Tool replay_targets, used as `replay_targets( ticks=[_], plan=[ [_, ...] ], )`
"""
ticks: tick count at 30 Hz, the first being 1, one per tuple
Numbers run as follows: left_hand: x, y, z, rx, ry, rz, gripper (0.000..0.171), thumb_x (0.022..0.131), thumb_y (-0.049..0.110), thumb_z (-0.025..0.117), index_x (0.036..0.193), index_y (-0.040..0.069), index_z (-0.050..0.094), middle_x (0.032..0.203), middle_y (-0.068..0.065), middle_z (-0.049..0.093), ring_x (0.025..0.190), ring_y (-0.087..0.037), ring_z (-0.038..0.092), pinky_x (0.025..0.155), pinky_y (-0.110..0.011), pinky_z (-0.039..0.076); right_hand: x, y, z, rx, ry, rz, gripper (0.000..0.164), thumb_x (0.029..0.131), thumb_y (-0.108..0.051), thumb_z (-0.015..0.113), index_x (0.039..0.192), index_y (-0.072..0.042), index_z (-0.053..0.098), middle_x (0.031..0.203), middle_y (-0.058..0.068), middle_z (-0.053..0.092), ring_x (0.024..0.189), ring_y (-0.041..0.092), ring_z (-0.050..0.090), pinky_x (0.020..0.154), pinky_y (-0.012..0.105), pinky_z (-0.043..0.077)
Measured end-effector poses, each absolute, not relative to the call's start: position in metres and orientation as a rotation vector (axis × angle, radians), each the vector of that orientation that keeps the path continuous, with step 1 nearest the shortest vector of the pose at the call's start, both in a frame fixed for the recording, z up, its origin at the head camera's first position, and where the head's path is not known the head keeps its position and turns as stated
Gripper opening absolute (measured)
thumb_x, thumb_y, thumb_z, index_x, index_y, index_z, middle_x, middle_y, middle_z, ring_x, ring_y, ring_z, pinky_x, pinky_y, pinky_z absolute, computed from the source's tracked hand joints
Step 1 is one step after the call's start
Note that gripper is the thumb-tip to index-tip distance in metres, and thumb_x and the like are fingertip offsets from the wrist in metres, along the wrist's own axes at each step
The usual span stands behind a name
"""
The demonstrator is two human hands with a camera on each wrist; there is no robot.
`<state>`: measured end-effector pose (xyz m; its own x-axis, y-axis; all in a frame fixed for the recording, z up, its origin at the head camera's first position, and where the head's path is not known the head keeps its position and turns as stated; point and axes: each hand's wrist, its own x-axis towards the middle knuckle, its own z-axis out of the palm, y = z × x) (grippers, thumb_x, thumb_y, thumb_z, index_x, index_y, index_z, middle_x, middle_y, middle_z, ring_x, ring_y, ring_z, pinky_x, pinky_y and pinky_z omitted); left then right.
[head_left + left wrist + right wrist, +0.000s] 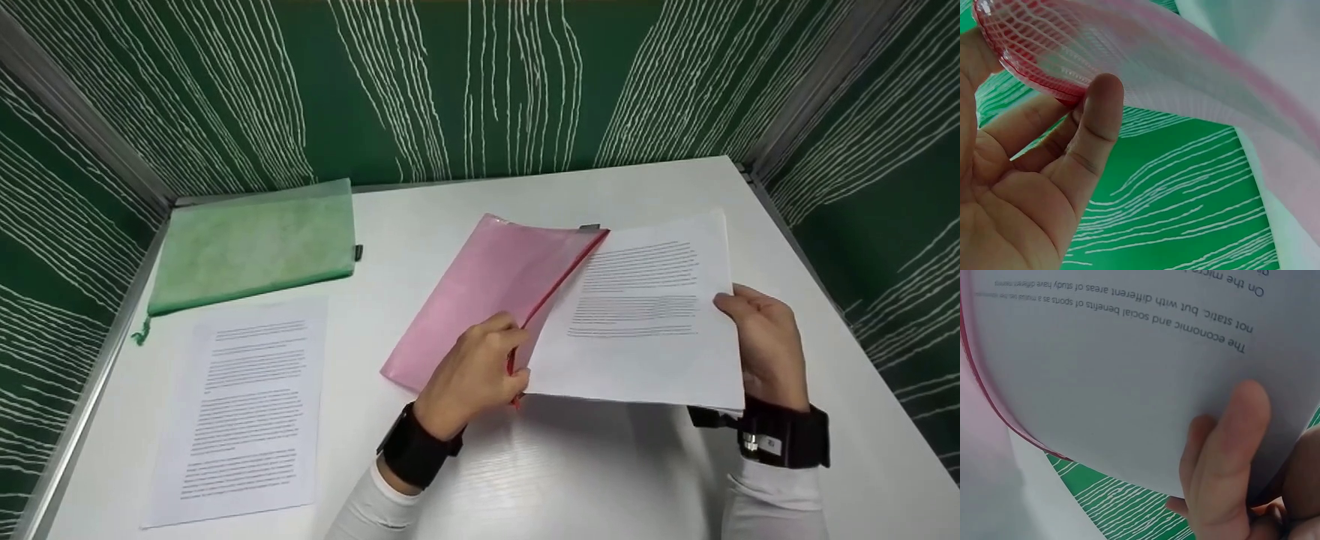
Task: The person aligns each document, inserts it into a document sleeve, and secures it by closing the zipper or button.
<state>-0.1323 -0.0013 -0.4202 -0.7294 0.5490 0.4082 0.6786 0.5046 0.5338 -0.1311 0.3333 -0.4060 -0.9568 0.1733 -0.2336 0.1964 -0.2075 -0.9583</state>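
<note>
In the head view, the left hand (476, 367) grips the near end of the red zip edge (564, 279) of a pink pouch (465, 300), fingers curled round it, near the middle of the table (364, 352); printed paper (637, 360) lies at the pouch's open right side, its right edge pinched between thumb and fingers of the right hand (769, 337); a green pouch (259, 247) lies far left, a second printed sheet (247, 420) nearer; in the left wrist view, fingers bend about the red zip edge and the mesh (1053, 28) bows, so the pouch looks light, limp and perhaps slippery, best held by that firmer edge; in the right wrist view, fingers press against the paper, whose edge curves; it should be light, flexible and easily creased, best taken flat by its margin; whether the thumb shows there, one cannot tell.
</note>
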Motion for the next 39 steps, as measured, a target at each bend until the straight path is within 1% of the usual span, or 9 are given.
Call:
replay_targets(
  ticks=[10,14,18,21,24,26,30,32,39],
  plan=[
    [-0.131,0.001,-0.418,-1.011,-2.622,-0.998,0.018,0.071,-0.003,0.068,0.088,0.001,0.07,0.078,-0.004,0.051,0.063,-0.011,0.043,0.054,-0.015,0.037,-0.128,0.329,-0.405,0.309,2.005,-2.399,0.058,0.1,-0.02,0.051,0.144,0.011,0.03,0.103,0.003,0.072,0.08,0.019,0.072,0.055,0.034,0.057],
    [-0.131,0.002,-0.42,-1.017,-2.557,-0.979,0.006,0.075,-0.005,0.064,0.077,0.001,0.066,0.073,-0.004,0.047,0.061,-0.009,0.038,0.054,-0.015,0.034,-0.127,0.327,-0.406,0.197,1.974,-2.447,0.055,0.1,-0.017,0.052,0.141,0.013,0.032,0.109,0.005,0.07,0.087,0.018,0.071,0.06,0.03,0.057],
    [-0.132,0.004,-0.422,-1.004,-2.498,-0.935,0.014,0.081,-0.007,0.06,0.071,0.002,0.064,0.07,-0.003,0.045,0.061,-0.008,0.036,0.054,-0.015,0.033,-0.128,0.326,-0.408,0.105,1.954,-2.477,0.057,0.1,-0.016,0.054,0.14,0.017,0.03,0.115,0.005,0.068,0.097,0.014,0.069,0.067,0.027,0.057],
    [-0.132,0.006,-0.421,-0.966,-2.489,-0.9,0.013,0.084,-0.008,0.059,0.084,0.0,0.069,0.072,-0.004,0.05,0.062,-0.009,0.04,0.055,-0.015,0.037,-0.128,0.327,-0.408,0.049,1.937,-2.479,0.059,0.1,-0.015,0.053,0.141,0.018,0.027,0.117,0.004,0.068,0.1,0.013,0.068,0.069,0.025,0.056],
    [-0.132,0.008,-0.421,-0.906,-2.494,-0.865,0.025,0.085,-0.009,0.06,0.108,-0.004,0.068,0.077,-0.007,0.058,0.064,-0.01,0.05,0.057,-0.016,0.044,-0.128,0.329,-0.408,-0.004,1.92,-2.468,0.055,0.1,-0.014,0.052,0.141,0.017,0.029,0.116,0.006,0.069,0.094,0.012,0.069,0.064,0.022,0.055],
    [-0.131,0.009,-0.419,-0.856,-2.512,-0.838,0.029,0.085,-0.009,0.06,0.113,-0.005,0.065,0.079,-0.009,0.061,0.065,-0.012,0.055,0.057,-0.018,0.047,-0.127,0.33,-0.408,-0.033,1.908,-2.465,0.05,0.101,-0.013,0.051,0.139,0.015,0.034,0.114,0.007,0.069,0.091,0.012,0.069,0.062,0.022,0.054],
    [-0.13,0.012,-0.417,-0.77,-2.566,-0.796,0.009,0.084,-0.007,0.059,0.086,-0.005,0.068,0.068,-0.006,0.053,0.058,-0.01,0.047,0.052,-0.02,0.044,-0.128,0.329,-0.409,-0.05,1.926,-2.474,0.044,0.101,-0.011,0.051,0.136,0.013,0.04,0.113,0.007,0.07,0.088,0.011,0.069,0.062,0.021,0.053],
    [-0.13,0.013,-0.416,-0.749,-2.586,-0.782,0.016,0.083,-0.006,0.058,0.07,-0.001,0.064,0.063,-0.004,0.044,0.055,-0.008,0.037,0.049,-0.02,0.038,-0.128,0.326,-0.409,-0.042,1.975,-2.463,0.046,0.101,-0.011,0.05,0.136,0.015,0.038,0.111,0.007,0.07,0.086,0.011,0.069,0.061,0.02,0.053],
    [-0.132,0.014,-0.42,-0.744,-2.571,-0.815,0.024,0.084,-0.004,0.056,0.061,0.005,0.055,0.062,0.002,0.031,0.056,-0.007,0.028,0.048,-0.019,0.03,-0.131,0.312,-0.41,-0.023,2.106,-2.326,0.054,0.101,-0.017,0.052,0.138,0.017,0.036,0.113,0.006,0.07,0.081,0.013,0.067,0.06,0.021,0.051]
  ],
)
